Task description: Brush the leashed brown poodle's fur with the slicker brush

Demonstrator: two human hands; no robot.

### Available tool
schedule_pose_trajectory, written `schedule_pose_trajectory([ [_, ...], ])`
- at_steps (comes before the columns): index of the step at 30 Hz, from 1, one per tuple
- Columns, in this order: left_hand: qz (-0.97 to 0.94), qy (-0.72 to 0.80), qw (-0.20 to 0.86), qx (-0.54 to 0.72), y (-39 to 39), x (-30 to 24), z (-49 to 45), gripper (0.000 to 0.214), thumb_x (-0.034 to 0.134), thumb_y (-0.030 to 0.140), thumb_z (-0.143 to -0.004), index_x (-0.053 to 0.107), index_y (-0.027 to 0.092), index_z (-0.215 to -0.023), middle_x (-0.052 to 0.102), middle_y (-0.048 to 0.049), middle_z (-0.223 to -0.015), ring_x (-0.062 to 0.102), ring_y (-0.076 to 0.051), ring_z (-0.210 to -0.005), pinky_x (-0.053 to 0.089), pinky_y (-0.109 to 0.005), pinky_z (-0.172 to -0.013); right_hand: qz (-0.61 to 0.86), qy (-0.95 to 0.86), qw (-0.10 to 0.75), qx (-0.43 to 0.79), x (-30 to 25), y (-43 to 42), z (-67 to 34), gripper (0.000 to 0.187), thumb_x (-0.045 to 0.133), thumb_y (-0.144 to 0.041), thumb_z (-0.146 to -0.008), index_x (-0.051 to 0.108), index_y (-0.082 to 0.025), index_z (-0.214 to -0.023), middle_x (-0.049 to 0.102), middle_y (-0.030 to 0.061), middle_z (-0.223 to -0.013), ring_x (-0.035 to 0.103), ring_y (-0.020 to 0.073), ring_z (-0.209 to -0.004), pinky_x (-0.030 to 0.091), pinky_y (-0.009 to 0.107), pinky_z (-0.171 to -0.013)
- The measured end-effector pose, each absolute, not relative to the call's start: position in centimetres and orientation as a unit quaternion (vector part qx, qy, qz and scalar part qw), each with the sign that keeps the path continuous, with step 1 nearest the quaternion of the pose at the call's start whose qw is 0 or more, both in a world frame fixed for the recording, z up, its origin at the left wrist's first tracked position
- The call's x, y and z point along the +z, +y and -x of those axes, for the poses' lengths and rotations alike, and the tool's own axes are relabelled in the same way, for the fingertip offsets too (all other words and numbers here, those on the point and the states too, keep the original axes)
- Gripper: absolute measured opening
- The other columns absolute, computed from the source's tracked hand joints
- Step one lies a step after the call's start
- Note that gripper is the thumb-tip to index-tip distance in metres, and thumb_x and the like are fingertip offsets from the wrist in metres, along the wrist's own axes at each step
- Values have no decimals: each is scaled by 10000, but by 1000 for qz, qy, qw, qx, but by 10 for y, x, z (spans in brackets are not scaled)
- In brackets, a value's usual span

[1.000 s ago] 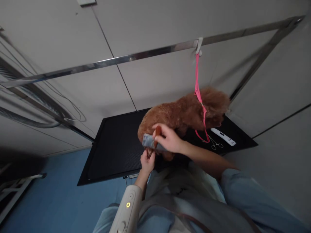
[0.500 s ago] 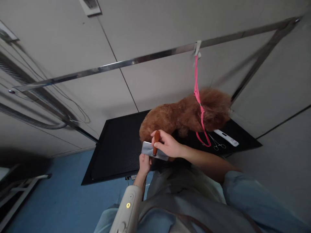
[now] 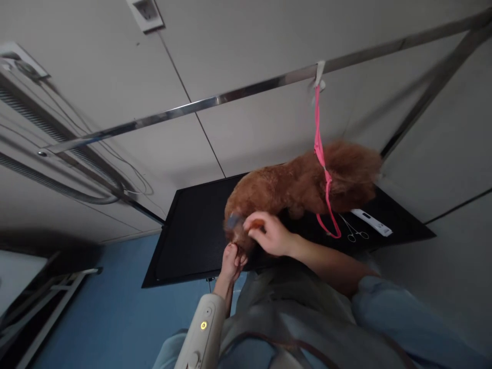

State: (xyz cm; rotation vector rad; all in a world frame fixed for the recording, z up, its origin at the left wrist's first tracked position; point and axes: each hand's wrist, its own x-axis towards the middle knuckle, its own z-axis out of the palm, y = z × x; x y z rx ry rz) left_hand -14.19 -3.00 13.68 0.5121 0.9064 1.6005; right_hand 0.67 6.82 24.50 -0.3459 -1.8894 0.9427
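A curly brown dog (image 3: pixel 269 189) stands side-on on a black table (image 3: pixel 188 241), its rear to the left. My left hand (image 3: pixel 231 261) is closed around the lower end of its hind leg (image 3: pixel 241 240), near the table's front edge. Wrapped round the wooden handle of a slicker brush (image 3: pixel 256 224) is my right hand (image 3: pixel 271 234). The brush's metal head is smeared by motion and lies against the fur of the rear leg, just above my left hand. A pink loop (image 3: pixel 327 189) circles the dog's neck.
The loop hangs from a clip (image 3: pixel 319 77) on a metal bar (image 3: pixel 219 100) above the table. Scissor-like forceps (image 3: pixel 357 236) and a white hair clipper (image 3: pixel 372 222) lie at the table's right. A ribbed hose (image 3: pixel 57 187) runs along the left wall.
My right hand has turned the brush over from flat, metal back showing, to its head against the hind leg. The left hand stays low at the leg. The view has shifted slightly.
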Motion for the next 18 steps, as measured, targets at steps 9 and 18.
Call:
schedule_pose_trajectory([
  [9,-169,433,639,613,-34,141,172,552,818,542,-605,391,193,-627,96,135,-351,131,-33,-325,118,-162,-378,155,-766,494,380,237,59,-6,214,607,-220,-830,555,-246,-1036,696,35,-898,681,199,-843,545,376,-817],
  [18,-337,462,604,556,-26,156,215,490,744,568,-686,453,188,-579,229,95,-381,199,-55,-358,230,-184,-387,223,-664,589,403,207,33,12,240,568,-249,-877,517,-247,-1111,690,28,-906,680,175,-842,546,355,-816],
])
